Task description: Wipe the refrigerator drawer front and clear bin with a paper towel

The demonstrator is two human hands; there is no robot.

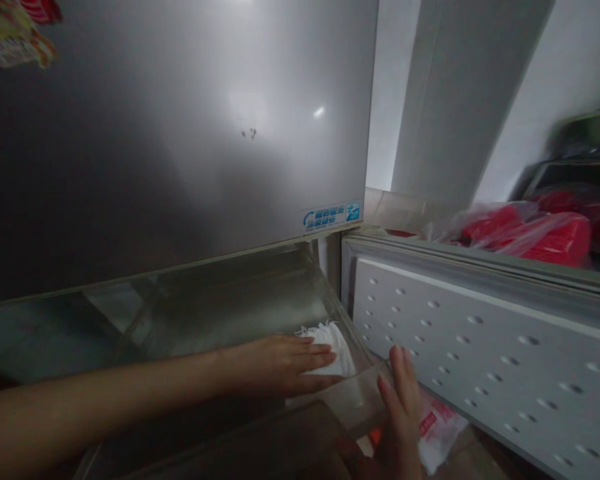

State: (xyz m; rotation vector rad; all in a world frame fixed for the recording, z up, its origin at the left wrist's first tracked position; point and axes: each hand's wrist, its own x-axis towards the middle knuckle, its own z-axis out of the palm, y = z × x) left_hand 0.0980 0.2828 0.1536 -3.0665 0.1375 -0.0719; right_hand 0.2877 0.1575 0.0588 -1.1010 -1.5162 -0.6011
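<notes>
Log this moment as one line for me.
left hand: flat on white cloth inside clear drawer; right hand: at drawer's front corner; drawer: pulled out; lower door: open

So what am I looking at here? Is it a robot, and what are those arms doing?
No robot here, just a person's two bare hands. The one picture comes from a camera on that person's head, looking forward and down. The big silver door seems to belong to a fridge. Below it is a see-through drawer, pulled out, beside an open lower door. The left hand lies flat on a white cloth in the drawer. The right hand is at its front corner; its grip is hard to tell.
</notes>
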